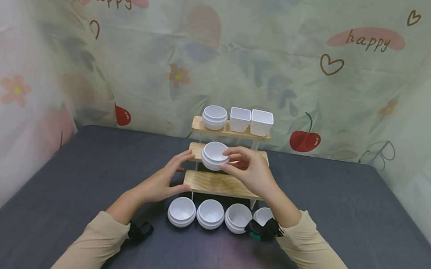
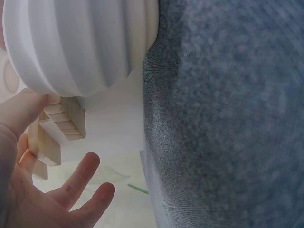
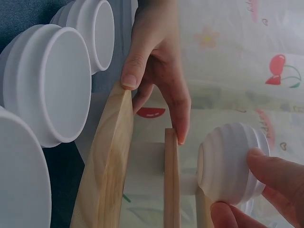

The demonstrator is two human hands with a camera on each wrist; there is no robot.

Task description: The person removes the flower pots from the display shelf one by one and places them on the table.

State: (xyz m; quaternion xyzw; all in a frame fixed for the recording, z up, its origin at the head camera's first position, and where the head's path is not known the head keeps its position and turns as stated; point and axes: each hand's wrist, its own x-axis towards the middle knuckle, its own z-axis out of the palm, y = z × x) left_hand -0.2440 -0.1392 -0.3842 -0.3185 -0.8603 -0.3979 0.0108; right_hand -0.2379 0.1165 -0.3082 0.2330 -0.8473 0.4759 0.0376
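My right hand pinches a white round ribbed bowl by its right side, thumb and fingers at the rim. Over the middle plank of a three-tier wooden stand, the bowl is held upright; in the right wrist view a gap shows between bowl and plank. At the stand's left end is my left hand, fingers extended. Its thumb touches the lowest plank and a fingertip meets the middle plank's end. Little finger and ring finger spread free in the left wrist view.
The top plank carries a round bowl and two square cups. In front of the stand, several round bowls stand in a row on the dark tabletop, the rightmost partly behind my right wrist. A patterned cloth hangs behind.
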